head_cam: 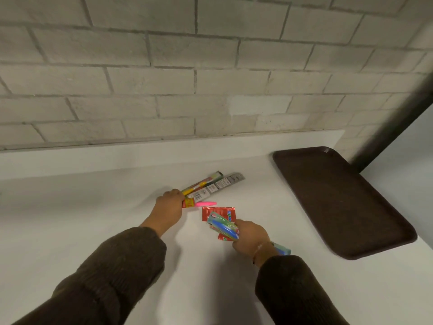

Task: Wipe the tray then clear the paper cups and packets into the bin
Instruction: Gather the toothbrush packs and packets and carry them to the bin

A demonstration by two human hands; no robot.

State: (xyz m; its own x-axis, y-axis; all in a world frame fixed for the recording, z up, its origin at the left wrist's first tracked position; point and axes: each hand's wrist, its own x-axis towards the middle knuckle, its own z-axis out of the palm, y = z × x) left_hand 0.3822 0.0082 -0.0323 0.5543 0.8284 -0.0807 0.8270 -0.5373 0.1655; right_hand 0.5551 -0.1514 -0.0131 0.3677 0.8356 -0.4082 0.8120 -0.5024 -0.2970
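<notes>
Packets [212, 186] lie clasped within fingers [178, 193] of left hand [169, 205] and right hand [251, 235].

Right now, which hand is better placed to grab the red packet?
Right hand, though holding a blue packet: it sits beside the red packet; the left hand grips long packets farther off.

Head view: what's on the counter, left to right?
left hand, gripping long packets → red sachet → right hand, gripping blue-green packet → brown tray
</notes>
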